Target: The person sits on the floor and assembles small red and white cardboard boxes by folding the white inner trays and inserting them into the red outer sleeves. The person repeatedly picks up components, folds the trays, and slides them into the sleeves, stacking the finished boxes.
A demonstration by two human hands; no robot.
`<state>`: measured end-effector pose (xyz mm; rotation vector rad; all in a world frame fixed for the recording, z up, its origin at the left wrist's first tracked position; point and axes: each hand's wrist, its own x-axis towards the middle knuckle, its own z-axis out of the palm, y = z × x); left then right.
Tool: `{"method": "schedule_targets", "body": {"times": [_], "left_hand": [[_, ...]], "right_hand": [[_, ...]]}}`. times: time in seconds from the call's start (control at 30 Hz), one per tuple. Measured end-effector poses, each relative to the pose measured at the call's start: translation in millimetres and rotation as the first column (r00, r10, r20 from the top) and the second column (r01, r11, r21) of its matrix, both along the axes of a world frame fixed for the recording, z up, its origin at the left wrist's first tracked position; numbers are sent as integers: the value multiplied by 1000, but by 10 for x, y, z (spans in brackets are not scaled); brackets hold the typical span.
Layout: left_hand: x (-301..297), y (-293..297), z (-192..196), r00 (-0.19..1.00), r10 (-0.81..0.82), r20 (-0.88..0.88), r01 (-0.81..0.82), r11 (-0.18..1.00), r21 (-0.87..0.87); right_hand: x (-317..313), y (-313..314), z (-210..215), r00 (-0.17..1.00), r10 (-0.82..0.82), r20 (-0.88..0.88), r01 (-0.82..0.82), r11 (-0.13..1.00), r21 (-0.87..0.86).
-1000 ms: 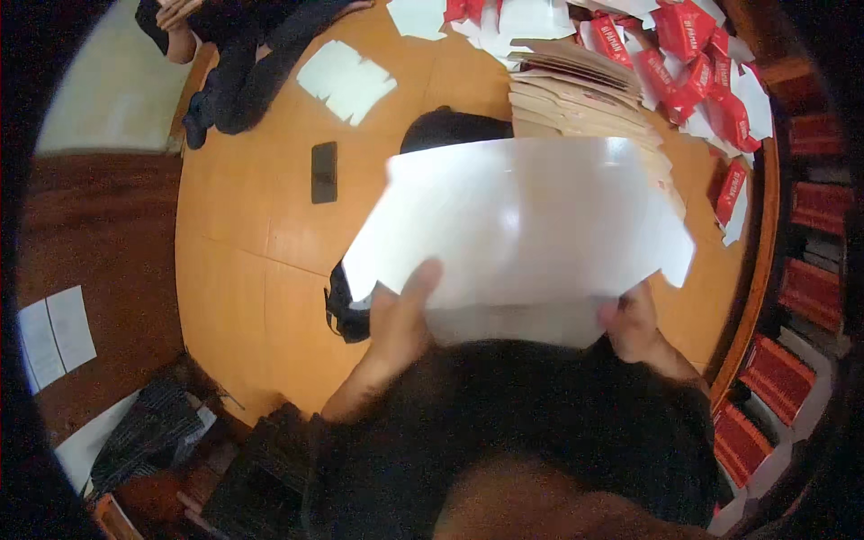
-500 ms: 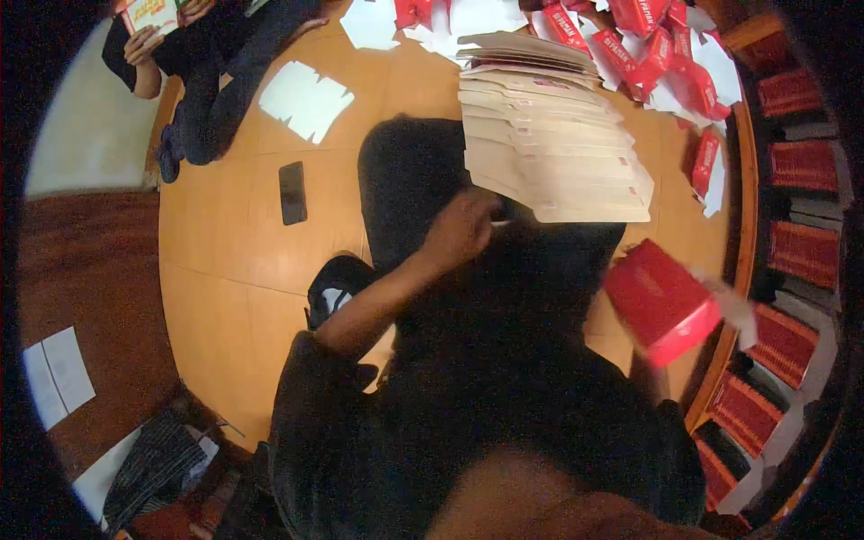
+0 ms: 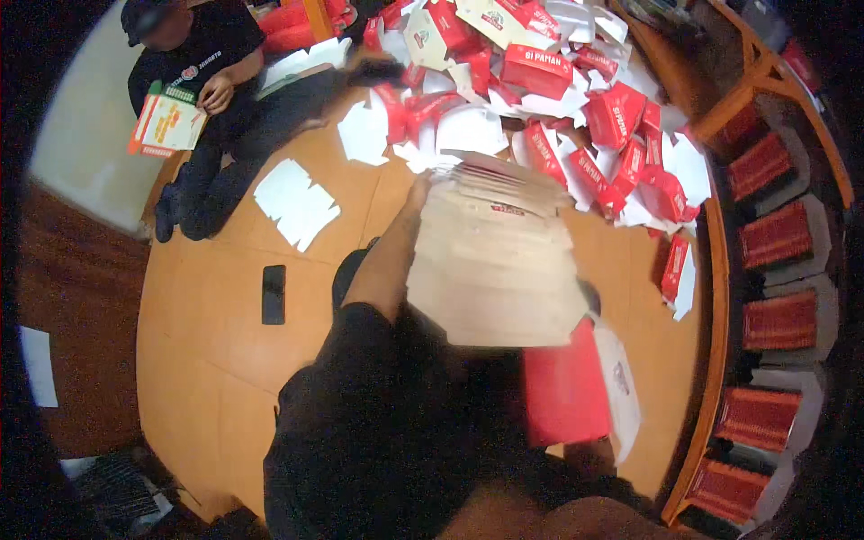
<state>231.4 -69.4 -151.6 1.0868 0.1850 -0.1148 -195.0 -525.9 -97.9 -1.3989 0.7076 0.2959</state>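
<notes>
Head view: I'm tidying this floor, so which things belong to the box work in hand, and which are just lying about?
In hand:
left hand at the far end of the stack of flat cartons
red folded box by the lap
heap of red and white cartons

Lying about:
black phone
white cut-out sheet

Worktop layout, head view

Stack of flat cartons (image 3: 493, 261) centre, left hand (image 3: 421, 191) at its far-left edge; folded box (image 3: 569, 389) just below-right. Phone (image 3: 274, 293) left of stack, loose blanks (image 3: 295, 203) beyond it. Box pile (image 3: 576, 99) at far side; seated person (image 3: 202, 85) far left.
</notes>
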Motion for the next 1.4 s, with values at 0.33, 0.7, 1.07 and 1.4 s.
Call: {"method": "schedule_targets", "body": {"times": [0.33,0.7,1.07,1.4], "left_hand": [[-33,-145,57,988,-93,-123,89,995,-35],[-451,-297,572,953,-262,-153,251,964,-84],[-660,-506,1120,814,-571,-106,539,811,-228],[255,-544,1066,946,-130,297,-91,773,628]], "right_hand": [[114,-244,-53,988,-95,-121,91,995,-41],[603,-214,33,992,-129,-9,129,992,-2],[2885,-82,1045,879,-85,468,68,996,54],[5324,332,1760,791,-95,604,21,991,129]]}}
